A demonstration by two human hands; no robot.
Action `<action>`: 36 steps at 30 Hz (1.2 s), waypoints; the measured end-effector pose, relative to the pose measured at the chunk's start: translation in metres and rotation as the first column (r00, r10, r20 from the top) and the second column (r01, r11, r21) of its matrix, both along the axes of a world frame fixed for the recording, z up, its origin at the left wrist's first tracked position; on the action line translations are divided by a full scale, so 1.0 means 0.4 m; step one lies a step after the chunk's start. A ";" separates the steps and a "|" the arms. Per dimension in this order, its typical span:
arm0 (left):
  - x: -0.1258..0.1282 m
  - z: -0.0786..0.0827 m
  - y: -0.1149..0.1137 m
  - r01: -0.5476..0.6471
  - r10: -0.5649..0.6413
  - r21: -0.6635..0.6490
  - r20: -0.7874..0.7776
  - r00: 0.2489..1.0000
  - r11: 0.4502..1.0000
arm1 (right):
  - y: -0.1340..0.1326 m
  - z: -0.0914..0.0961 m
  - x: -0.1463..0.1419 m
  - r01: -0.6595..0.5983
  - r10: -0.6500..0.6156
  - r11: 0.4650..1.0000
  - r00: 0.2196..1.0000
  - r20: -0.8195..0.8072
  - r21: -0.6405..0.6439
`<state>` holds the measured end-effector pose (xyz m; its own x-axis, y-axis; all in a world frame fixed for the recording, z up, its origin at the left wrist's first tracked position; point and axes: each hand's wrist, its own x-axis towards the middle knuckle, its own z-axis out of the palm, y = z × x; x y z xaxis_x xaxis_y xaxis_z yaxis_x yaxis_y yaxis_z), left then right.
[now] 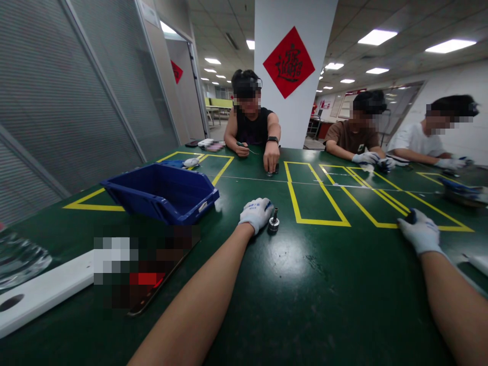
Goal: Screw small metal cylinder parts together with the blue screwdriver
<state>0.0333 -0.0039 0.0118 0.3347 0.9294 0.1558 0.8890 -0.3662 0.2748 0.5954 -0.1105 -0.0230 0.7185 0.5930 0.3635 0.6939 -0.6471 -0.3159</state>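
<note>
My left hand (pixel 257 213), in a white glove with blue print, rests on the green table with its fingers curled and its palm side hidden. Just right of it stands a small metal part (pixel 273 222), a round silver base with a dark upright shaft; whether the hand touches it I cannot tell. Farther right, my right hand (pixel 421 233) is in a similar glove, low over the table. Its fingers are bent around something dark (pixel 411 216) at their tips, too small to name; it may be the glove's dark coating.
A blue plastic bin (pixel 163 190) stands left, with a phone-like dark slab (pixel 168 277) and a white bar (pixel 46 287) nearer. Yellow tape (pixel 324 222) marks the green table (pixel 305 305). Across it sit a person in black (pixel 253 129) holding a thin tool and two gloved people.
</note>
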 end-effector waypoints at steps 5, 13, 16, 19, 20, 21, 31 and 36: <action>0.001 0.002 0.000 0.010 -0.010 0.003 -0.008 1.000 1.000 | 0.008 0.006 -0.006 0.067 -0.075 0.995 0.990 -0.118 -0.071; -0.001 -0.009 0.008 0.021 -0.020 0.020 -0.007 1.000 1.000 | 0.008 -0.002 0.006 0.033 -0.045 0.996 0.988 -0.149 -0.084; -0.001 -0.010 0.008 0.016 -0.016 0.017 -0.005 1.000 1.000 | 0.008 -0.012 0.015 0.038 -0.042 0.999 0.993 -0.107 -0.037; -0.001 -0.008 0.007 0.020 -0.020 0.019 -0.003 1.000 1.000 | 0.008 -0.017 0.021 0.060 -0.059 0.998 0.996 -0.063 0.013; -0.001 -0.008 0.006 0.021 -0.021 0.016 -0.003 1.000 1.000 | 0.008 -0.017 0.022 0.071 -0.071 0.997 0.995 -0.072 -0.005; 0.000 -0.007 0.006 0.018 -0.018 0.011 -0.001 1.000 1.000 | 0.009 -0.016 0.023 0.080 -0.083 0.996 0.992 -0.093 -0.036; -0.001 -0.012 0.008 0.024 -0.024 0.033 -0.005 1.000 0.999 | 0.022 -0.018 0.024 0.029 -0.039 0.995 0.993 -0.107 -0.096; 0.000 -0.003 0.001 0.007 -0.007 0.003 -0.004 1.000 1.000 | 0.006 -0.019 0.019 0.054 -0.054 0.998 0.999 0.004 0.043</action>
